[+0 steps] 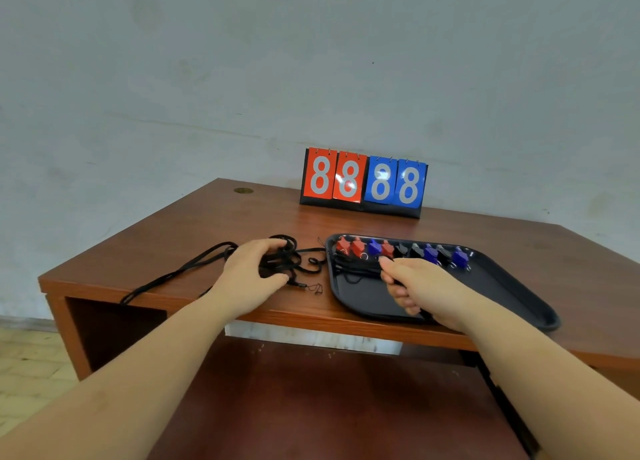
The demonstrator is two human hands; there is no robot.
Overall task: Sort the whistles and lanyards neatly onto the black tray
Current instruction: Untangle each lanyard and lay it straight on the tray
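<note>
Pinching what looks like a folded lanyard [360, 269] on the black tray [502, 286], your right hand [412, 286] works below the whistles [398, 250]; your left hand [249, 269] clutches the tangled cords [287, 260] beside the tray. They're limp; grip the middles.
</note>
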